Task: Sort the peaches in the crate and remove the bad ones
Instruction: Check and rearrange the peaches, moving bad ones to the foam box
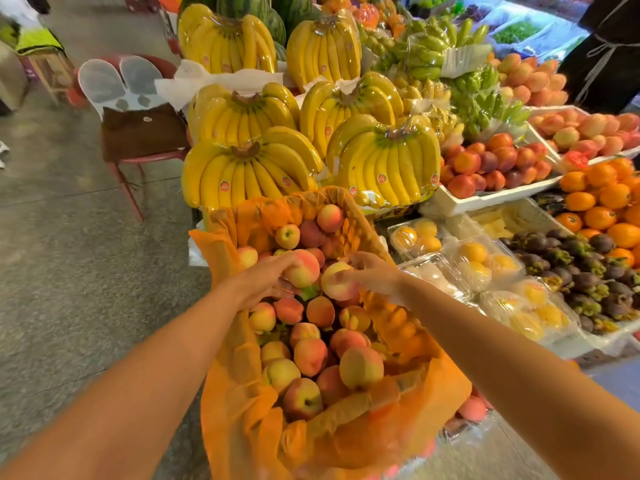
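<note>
Holding pink peach [304, 273] in curled left hand [266, 277], pale peach [337, 282] in curled right hand [375, 271]; roll each; check palm-side faces; squeeze lightly.

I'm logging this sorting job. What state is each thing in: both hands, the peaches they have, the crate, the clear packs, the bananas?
left hand, grips the left peach over the pile
right hand, grips the right peach over the pile
crate, open on top, orange liner spread over its walls, well filled with peaches
clear packs, lids closed
banana bunches, wrapped in clear film
</note>
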`<state>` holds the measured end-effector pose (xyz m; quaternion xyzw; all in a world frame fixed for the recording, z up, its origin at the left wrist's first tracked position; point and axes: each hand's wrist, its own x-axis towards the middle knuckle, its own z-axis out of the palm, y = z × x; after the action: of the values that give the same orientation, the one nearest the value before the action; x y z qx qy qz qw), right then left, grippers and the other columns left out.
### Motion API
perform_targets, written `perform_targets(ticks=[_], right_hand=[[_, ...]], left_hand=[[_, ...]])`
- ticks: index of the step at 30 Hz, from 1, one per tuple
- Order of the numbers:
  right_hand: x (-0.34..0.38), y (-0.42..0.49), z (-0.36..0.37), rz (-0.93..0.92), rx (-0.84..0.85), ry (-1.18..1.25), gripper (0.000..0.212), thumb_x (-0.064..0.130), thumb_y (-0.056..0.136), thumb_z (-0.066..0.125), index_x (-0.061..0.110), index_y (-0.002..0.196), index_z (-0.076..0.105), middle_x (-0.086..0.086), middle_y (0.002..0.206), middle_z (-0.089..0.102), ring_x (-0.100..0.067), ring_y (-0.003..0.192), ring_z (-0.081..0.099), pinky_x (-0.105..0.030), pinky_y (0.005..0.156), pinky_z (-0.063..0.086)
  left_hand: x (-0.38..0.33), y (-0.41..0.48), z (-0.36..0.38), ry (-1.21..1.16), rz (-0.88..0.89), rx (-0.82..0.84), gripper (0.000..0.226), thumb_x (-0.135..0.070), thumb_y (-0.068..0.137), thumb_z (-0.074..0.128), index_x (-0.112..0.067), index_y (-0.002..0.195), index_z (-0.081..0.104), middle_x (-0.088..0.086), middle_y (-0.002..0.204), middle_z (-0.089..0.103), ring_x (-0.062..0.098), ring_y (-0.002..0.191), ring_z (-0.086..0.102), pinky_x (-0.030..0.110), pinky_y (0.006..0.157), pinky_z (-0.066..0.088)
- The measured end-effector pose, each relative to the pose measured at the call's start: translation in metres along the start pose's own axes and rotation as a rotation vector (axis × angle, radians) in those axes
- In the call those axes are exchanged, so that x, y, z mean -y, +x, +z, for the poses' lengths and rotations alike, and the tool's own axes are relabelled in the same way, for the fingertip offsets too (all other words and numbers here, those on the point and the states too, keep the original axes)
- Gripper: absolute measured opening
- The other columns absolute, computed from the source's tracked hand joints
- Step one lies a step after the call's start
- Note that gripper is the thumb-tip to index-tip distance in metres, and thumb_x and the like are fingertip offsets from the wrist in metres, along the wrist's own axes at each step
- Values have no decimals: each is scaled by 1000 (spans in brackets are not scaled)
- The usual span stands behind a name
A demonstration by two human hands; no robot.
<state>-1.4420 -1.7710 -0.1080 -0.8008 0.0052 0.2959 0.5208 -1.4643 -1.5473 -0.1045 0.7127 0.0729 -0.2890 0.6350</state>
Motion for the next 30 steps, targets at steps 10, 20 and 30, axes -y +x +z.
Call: perform_targets(ticks=[10,20,30], right_hand=[[12,-42,12,66,73,635,23,35,96,55,19,111,59,-12,107,65,-24,89,68,-35,62,58],[7,-63,19,132,170,628,39,45,95,48,15,119,56,-13,100,67,-21,75,68,-27,59,56],[8,-73,12,-16,226,589,30,6,81,68,13,109,60,-8,102,68,-21,94,66,-30,78,57]], left_hand=[[-1,-36,13,-427,8,95,32,-34,93,47,-12,116,53,17,97,58,26,74,54,34,67,41],[6,-43,14,-294,18,52,40,-15,74,77,-12,109,57,12,94,61,23,88,58,38,80,50],[5,-56,14,-258,9,147,64,-20,50,80,-13,110,60,13,101,65,26,97,60,39,89,52]])
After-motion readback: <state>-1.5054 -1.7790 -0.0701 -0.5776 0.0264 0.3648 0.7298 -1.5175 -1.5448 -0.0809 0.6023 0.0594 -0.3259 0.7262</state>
